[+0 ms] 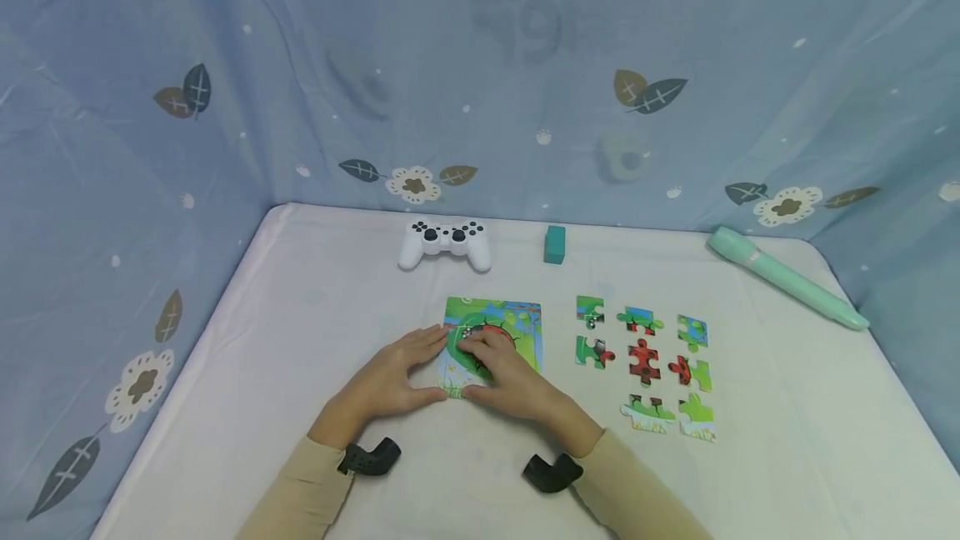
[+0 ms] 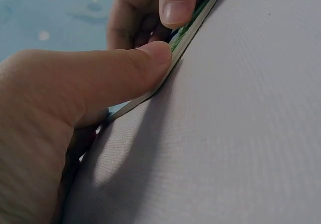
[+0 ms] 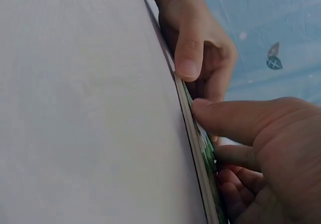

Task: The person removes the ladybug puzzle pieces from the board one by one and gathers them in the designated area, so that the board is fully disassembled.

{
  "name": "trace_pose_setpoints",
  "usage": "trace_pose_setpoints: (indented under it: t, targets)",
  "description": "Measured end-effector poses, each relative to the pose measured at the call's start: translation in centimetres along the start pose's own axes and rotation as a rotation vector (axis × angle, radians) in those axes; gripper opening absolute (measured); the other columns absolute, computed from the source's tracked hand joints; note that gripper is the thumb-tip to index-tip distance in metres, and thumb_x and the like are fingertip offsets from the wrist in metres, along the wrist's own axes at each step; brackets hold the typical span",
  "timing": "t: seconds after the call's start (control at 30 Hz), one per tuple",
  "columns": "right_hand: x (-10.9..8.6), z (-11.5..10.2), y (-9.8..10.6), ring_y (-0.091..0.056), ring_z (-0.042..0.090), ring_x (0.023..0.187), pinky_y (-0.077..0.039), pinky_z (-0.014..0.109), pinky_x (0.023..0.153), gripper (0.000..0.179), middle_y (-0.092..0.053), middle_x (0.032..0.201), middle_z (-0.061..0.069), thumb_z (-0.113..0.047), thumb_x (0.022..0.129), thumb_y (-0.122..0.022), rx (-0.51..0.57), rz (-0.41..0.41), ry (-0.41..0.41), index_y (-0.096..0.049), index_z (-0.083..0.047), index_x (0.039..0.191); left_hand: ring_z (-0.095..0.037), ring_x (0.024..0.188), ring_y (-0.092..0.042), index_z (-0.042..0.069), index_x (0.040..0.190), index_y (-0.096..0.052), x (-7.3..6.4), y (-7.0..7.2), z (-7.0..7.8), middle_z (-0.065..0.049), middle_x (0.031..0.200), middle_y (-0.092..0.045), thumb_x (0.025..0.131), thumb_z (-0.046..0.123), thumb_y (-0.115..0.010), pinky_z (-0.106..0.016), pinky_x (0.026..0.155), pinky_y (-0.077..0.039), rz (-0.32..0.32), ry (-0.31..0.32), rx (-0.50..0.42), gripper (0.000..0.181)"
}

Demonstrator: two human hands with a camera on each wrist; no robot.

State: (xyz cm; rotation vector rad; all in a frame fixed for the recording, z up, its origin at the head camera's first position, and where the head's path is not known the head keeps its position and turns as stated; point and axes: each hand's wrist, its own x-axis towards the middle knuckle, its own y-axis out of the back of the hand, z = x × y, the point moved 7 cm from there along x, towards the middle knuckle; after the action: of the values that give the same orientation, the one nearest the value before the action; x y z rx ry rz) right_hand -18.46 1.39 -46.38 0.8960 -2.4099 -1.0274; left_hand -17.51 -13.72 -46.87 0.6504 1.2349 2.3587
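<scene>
A square puzzle board (image 1: 529, 319) with a ladybug picture lies flat on the white table. At its left side is my left hand (image 1: 390, 369), with its fingers along the edge and thumb against the front-left corner. My right hand (image 1: 517, 377) reaches over the front of the board, fingertips on the picture and thumb at the front edge. Seen low in the right wrist view, the board's pale edge (image 3: 189, 128) has a green layer on top, beside my right thumb. My right palm and fingers hide part of the picture. Loose puzzle pieces (image 1: 644, 362) lie right of the board in rough rows.
Behind the board sits a white game controller (image 1: 446, 240), with a small teal block (image 1: 555, 245) to its right. A long mint-green object (image 1: 787, 277) with a thicker end lies at the back right. Blue patterned cloth (image 1: 525, 90) hangs behind the table.
</scene>
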Motion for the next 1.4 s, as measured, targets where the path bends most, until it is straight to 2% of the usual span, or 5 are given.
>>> trace_pose_setpoints:
  t: [0.3,0.53,0.8,1.0,1.4]
  targets:
    - [0.2,-0.2,0.2,-0.043,0.025,0.124,-0.039,0.043,0.106,0.057,-0.049,0.130,0.010,-0.018,0.077,-0.078,0.032,0.058,-0.012,-0.053,-0.005,0.126,-0.027,0.135,-0.041,0.004,0.139,-0.047,0.0,0.1,0.0,-0.006,0.147,-0.044,0.078,0.044,-0.073,-0.046,0.111,-0.037,-0.008,0.007,-0.019,0.078]
    - [0.0,-0.3,0.3,-0.051,0.016,0.101,-0.048,0.033,0.089,0.055,-0.054,0.118,0.005,-0.014,0.078,-0.077,0.073,0.087,-0.023,-0.052,-0.006,0.126,-0.028,0.135,-0.041,0.003,0.138,-0.048,0.1,0.2,0.2,-0.008,0.146,-0.045,0.077,0.043,-0.074,-0.046,0.110,-0.037,0.000,-0.008,-0.022,0.077]
    - [-0.1,-0.5,0.2,-0.051,0.017,0.109,-0.047,0.037,0.095,0.057,-0.052,0.125,0.007,-0.016,0.078,-0.078,0.022,0.069,-0.005,-0.051,-0.007,0.128,-0.028,0.135,-0.041,0.003,0.138,-0.048,0.1,0.1,0.1,-0.007,0.146,-0.044,0.078,0.044,-0.074,-0.046,0.111,-0.037,-0.006,0.001,-0.025,0.077]
    - [-0.2,-0.3,0.1,-0.052,0.015,0.104,-0.049,0.034,0.091,0.056,-0.053,0.121,0.006,-0.019,0.079,-0.077,0.015,0.085,-0.003,-0.052,-0.006,0.128,-0.028,0.135,-0.041,0.003,0.138,-0.048,-0.1,-0.1,-0.1,-0.007,0.146,-0.044,0.078,0.044,-0.073,-0.046,0.111,-0.037,-0.006,-0.003,-0.027,0.077]
    - [-0.6,0.1,2.3,-0.053,0.012,0.090,-0.053,0.025,0.079,0.056,-0.056,0.113,0.009,-0.016,0.082,-0.074,0.159,0.110,-0.044,-0.050,-0.004,0.131,-0.028,0.134,-0.042,0.004,0.137,-0.050,-0.2,-0.1,0.0,-0.006,0.146,-0.045,0.077,0.045,-0.074,-0.046,0.109,-0.038,0.020,-0.009,-0.023,0.076]
